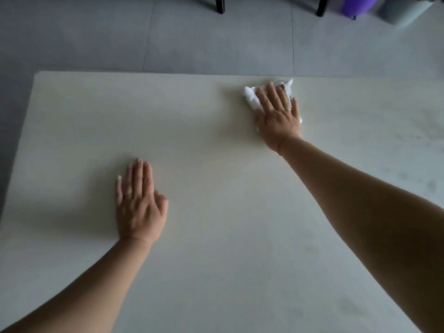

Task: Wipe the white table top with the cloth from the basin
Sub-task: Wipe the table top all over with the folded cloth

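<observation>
Through the head camera I am looking down at the white table top (216, 188), and both bare forearms are reaching out over it from the near edge. Nearest to me, the left hand (139, 205) is lying flat on the surface with its fingers straight and close together. It is holding nothing. I judge that it is only giving support.

Farther out and to the right, the right hand (276, 111) is pressing down on the cloth (249, 96). Its fingers are stretched and a little spread over the cloth, not curled around it, so the palm is pushing it and not gripping it. The cloth is white and crumpled. It is lying on the table under this hand, close to the far edge and well apart from the left hand, and parts of it are showing on the left side and beyond the fingertips.

Beyond the table I am seeing the grey tiled floor (96, 32), two dark chair legs (219, 4), a purple object (358, 6) and a grey container (406, 10) in the far right corner. The basin is not showing anywhere.

About the progress: the cloth is already out of the basin and on the table, so I judge that the wiping itself is going on. The surface is not showing clear wet tracks, and the faint marks on the right side could be pattern or moisture, so I cannot tell which areas are done. Probably much of the near and left part is remaining.
</observation>
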